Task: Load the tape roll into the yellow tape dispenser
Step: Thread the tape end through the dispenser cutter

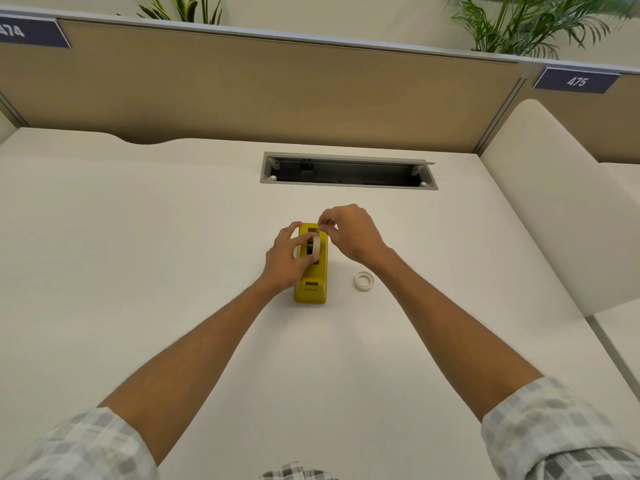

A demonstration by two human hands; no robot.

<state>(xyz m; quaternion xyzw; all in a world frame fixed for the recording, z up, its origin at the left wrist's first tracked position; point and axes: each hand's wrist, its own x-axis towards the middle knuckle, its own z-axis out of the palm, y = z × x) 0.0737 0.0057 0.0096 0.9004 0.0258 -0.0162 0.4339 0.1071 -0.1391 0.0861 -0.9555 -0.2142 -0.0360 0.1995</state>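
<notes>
The yellow tape dispenser (pixel 311 285) stands on the white desk, lengthwise away from me. A tape roll (pixel 314 247) sits upright in its well. My left hand (pixel 285 259) rests against the dispenser's left side, its fingers touching the roll. My right hand (pixel 348 232) hovers over the far end, thumb and forefinger pinched on what looks like the tape's loose end. A second small white tape roll (pixel 363 281) lies flat on the desk, just right of the dispenser.
An open grey cable tray (pixel 348 170) is set into the desk (pixel 138 237) behind the dispenser. A tan partition (pixel 259 91) closes the back. A white divider (pixel 554 209) stands at the right. Plants rise behind the partition.
</notes>
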